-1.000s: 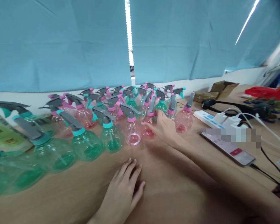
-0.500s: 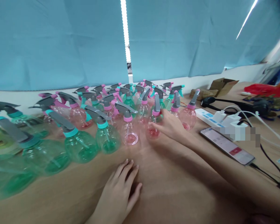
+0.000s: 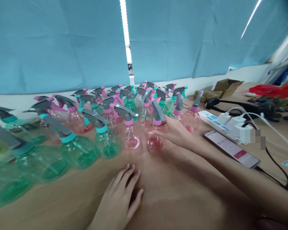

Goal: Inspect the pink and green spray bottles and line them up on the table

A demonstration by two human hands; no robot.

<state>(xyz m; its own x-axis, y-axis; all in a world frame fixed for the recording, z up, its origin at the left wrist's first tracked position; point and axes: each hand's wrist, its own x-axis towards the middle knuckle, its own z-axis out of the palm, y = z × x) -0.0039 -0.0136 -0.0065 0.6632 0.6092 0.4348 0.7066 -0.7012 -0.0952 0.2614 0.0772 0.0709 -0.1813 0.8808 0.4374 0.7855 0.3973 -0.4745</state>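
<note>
My right hand (image 3: 176,132) is closed round the right side of a pink spray bottle (image 3: 155,142), thumb on the near side; its other fingers are largely hidden behind the bottle. This bottle stands on the table, with a pink collar and a grey trigger. Flat on the table nearer to me lies my left hand (image 3: 118,195), fingers stretched out and holding nothing. Just left of the gripped bottle is another pink spray bottle (image 3: 132,135), and beside that a green spray bottle (image 3: 108,143) with a turquoise collar.
Several more green and pink spray bottles crowd the table's back and left, including a large green one (image 3: 79,150). On the right lie a phone (image 3: 231,148), a white power strip (image 3: 212,118) with plugs and cables, and a black headset (image 3: 242,107). Behind them sits an open cardboard box (image 3: 228,88).
The pink bottle in my right hand has come slightly nearer to me and its trigger has turned to the right. My left hand stays flat on the table. The view has shifted a little.
</note>
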